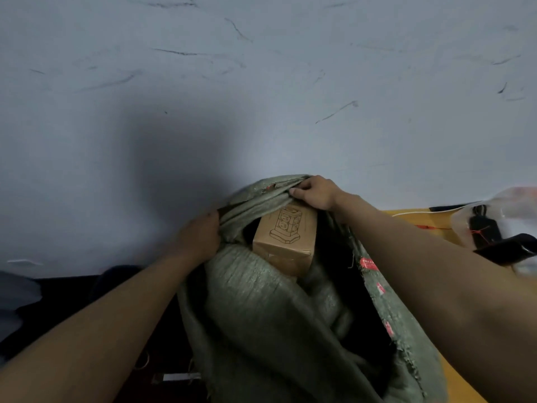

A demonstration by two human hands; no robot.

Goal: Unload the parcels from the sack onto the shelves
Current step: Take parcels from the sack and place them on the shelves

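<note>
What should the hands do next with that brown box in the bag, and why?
Probably let the right hand drop the sack's rim and take the cardboard box by its top. Both hands, the left hand too, grip the green sack at its mouth, holding it open, and the box stands uncovered just below the right hand, not yet held.

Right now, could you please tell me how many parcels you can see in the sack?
1: a brown cardboard box stands in the mouth of the green sack, between the left hand and right hand gripping its rim. Others may lie hidden deeper inside.
</note>
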